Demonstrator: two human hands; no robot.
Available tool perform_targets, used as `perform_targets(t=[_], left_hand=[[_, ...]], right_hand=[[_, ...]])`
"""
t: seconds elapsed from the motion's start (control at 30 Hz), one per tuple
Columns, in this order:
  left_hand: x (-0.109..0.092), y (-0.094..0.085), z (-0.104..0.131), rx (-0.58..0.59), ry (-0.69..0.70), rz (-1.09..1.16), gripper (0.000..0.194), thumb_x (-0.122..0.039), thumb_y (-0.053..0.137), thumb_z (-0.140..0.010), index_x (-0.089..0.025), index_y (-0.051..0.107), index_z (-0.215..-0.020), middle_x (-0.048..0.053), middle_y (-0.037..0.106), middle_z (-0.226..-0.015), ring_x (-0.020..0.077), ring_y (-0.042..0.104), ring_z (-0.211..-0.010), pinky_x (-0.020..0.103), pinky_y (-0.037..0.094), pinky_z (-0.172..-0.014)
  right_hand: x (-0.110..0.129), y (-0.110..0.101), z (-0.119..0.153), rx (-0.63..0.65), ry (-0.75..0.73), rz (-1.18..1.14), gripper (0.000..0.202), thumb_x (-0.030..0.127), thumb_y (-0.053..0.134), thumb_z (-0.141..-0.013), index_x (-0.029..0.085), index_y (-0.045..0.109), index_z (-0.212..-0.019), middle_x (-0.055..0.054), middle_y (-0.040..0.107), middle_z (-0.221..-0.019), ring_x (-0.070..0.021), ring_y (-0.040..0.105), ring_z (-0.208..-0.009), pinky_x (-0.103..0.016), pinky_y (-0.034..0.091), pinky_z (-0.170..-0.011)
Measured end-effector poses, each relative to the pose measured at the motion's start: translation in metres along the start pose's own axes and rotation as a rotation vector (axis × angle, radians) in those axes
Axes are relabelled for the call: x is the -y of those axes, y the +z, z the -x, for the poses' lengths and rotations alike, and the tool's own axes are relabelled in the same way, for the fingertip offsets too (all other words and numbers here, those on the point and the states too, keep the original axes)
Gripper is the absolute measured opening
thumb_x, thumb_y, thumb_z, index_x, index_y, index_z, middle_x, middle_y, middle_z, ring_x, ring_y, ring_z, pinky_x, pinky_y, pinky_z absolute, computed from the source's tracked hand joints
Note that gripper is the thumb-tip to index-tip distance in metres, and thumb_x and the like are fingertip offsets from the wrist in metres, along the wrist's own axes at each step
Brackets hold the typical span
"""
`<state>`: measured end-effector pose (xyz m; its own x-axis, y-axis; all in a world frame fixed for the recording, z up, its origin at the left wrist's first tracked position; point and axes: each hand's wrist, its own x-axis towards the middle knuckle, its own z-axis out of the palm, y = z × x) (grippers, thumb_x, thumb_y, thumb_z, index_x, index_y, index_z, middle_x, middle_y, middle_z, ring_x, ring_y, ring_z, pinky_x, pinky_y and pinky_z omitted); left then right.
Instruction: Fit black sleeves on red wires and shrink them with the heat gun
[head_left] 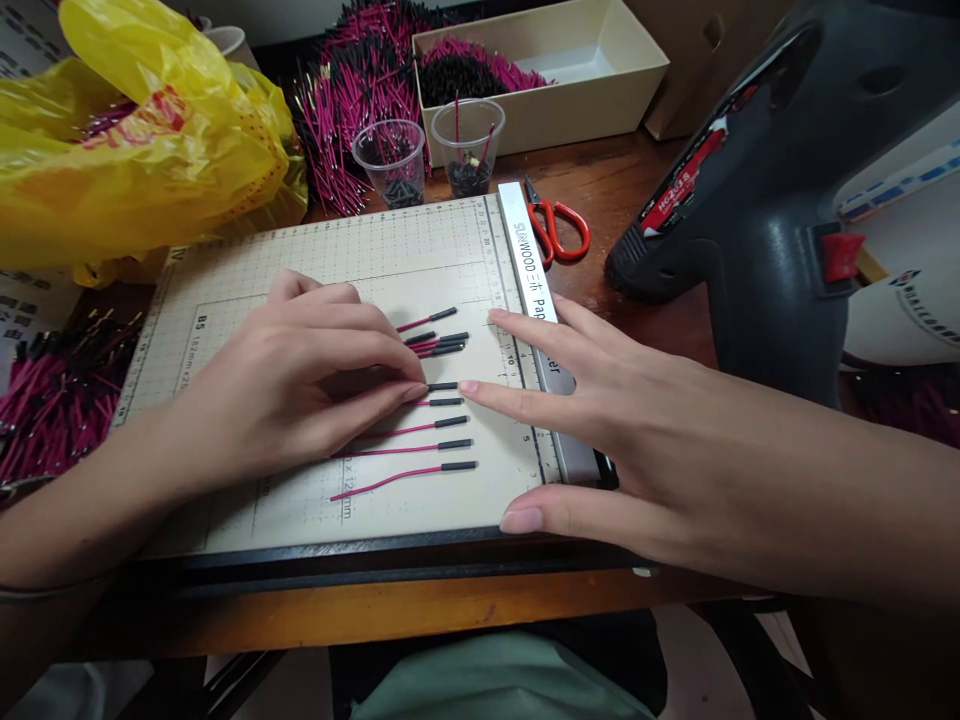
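Observation:
On the cream paper-cutter board [270, 510] several pink wires with black sleeved ends lie roughly parallel. My left hand [315, 370] pinches one wire, whose black sleeve [442, 386] sticks out to the right of thumb and forefinger. The forefinger tip of my right hand [600, 400] touches or nearly touches the end of that sleeve; its fingers are spread over the silver rail [536, 280]. Nearer the front edge lies a pink wire [397, 478] with a black end. A small group of black ends [442, 346] sits just beyond the pinched wire.
Behind the board stand two clear cups [390, 165] [469, 150], piled pink wires [345, 110] and a cream box [555, 115]. Red-handled scissors [559, 232] lie beside the rail. A yellow bag [150, 150] is at left, a dark heat gun [780, 200] at right.

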<state>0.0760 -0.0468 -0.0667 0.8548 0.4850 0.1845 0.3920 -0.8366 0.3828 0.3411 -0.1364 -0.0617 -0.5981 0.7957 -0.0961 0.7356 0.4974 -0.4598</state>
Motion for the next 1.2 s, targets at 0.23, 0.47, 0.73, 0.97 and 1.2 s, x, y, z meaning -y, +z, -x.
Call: perform_targets(t=[0.23, 0.47, 0.73, 0.97, 1.2], left_hand=[[0.000, 0.001, 0.001, 0.004, 0.013, -0.004, 0.016, -0.033, 0.060, -0.101, -0.030, 0.073, -0.093, -0.006, 0.076, -0.086, 0.0179, 0.061, -0.078, 0.040, 0.031, -0.079], [0.001, 0.001, 0.001, -0.006, 0.006, 0.013, 0.015, -0.035, 0.062, -0.099, -0.030, 0.074, -0.092, -0.006, 0.076, -0.085, 0.0178, 0.061, -0.077, 0.040, 0.030, -0.080], [0.001, 0.001, 0.000, -0.026, 0.004, -0.009, 0.010, -0.031, 0.064, -0.098, -0.030, 0.072, -0.093, -0.008, 0.075, -0.085, 0.0169, 0.060, -0.075, 0.039, 0.029, -0.078], [-0.003, 0.001, -0.007, -0.111, -0.076, -0.130, 0.019, -0.034, 0.064, -0.099, -0.024, 0.074, -0.086, -0.001, 0.075, -0.087, 0.0193, 0.056, -0.077, 0.039, 0.030, -0.074], [-0.001, 0.003, -0.010, -0.055, -0.067, -0.114, 0.020, -0.034, 0.060, -0.100, -0.027, 0.075, -0.089, -0.001, 0.076, -0.087, 0.0201, 0.058, -0.079, 0.041, 0.033, -0.074]], right_hand=[[-0.002, 0.002, 0.001, -0.007, -0.011, 0.015, 0.064, 0.068, 0.047, -0.099, 0.029, 0.060, -0.148, -0.021, 0.034, -0.169, -0.0565, 0.025, -0.155, -0.079, 0.043, -0.108], [-0.002, 0.002, 0.002, -0.055, -0.051, 0.078, 0.062, 0.065, 0.043, -0.102, 0.025, 0.062, -0.146, -0.022, 0.041, -0.164, -0.0554, 0.036, -0.150, -0.077, 0.047, -0.105], [-0.006, 0.002, 0.001, -0.138, -0.086, 0.147, 0.060, 0.057, 0.038, -0.106, 0.018, 0.062, -0.144, -0.023, 0.050, -0.156, -0.0505, 0.044, -0.148, -0.072, 0.051, -0.105], [-0.008, 0.011, -0.003, -0.217, -0.036, 0.190, 0.057, 0.054, 0.039, -0.106, 0.017, 0.063, -0.142, -0.023, 0.048, -0.158, -0.0517, 0.037, -0.152, -0.074, 0.048, -0.108], [-0.008, 0.011, -0.004, -0.219, -0.037, 0.215, 0.057, 0.054, 0.038, -0.106, 0.018, 0.063, -0.143, -0.022, 0.049, -0.158, -0.0505, 0.036, -0.153, -0.075, 0.048, -0.107]])
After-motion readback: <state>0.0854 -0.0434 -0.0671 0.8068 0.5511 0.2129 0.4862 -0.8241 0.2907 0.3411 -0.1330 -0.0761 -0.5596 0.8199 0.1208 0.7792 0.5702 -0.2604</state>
